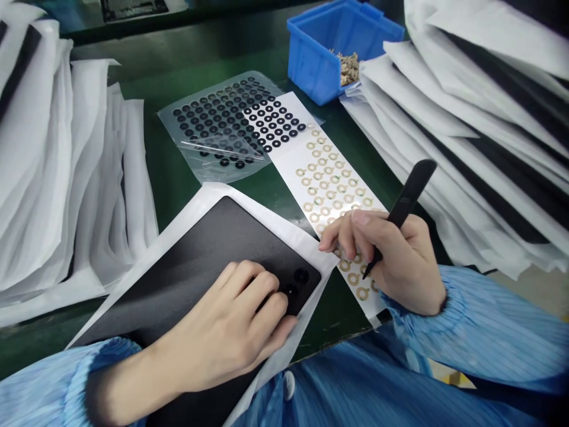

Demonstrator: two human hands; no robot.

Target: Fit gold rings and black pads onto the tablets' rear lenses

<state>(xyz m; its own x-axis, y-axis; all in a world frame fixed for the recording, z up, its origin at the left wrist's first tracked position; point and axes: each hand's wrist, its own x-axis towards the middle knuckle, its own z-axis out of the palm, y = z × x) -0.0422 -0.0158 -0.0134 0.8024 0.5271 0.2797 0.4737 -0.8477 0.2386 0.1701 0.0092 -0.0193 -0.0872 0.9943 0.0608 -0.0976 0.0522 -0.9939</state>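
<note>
My left hand rests on a flat black panel, its fingers bent and pressed together beside the round camera rings in one corner. Whether something small is under those fingertips is hidden. Beneath the panel lies a white protective sheet. Black tweezers are gripped in my right hand, pointed end down, over a white strip of tan ring stickers. The fingertips of that hand are near the white sheet's corner.
A clear film with rows of black rings overlaps the strip's far end. Behind it stands a blue bin with small metallic parts. Stacks of white-wrapped panels rise on the left and right of the green table.
</note>
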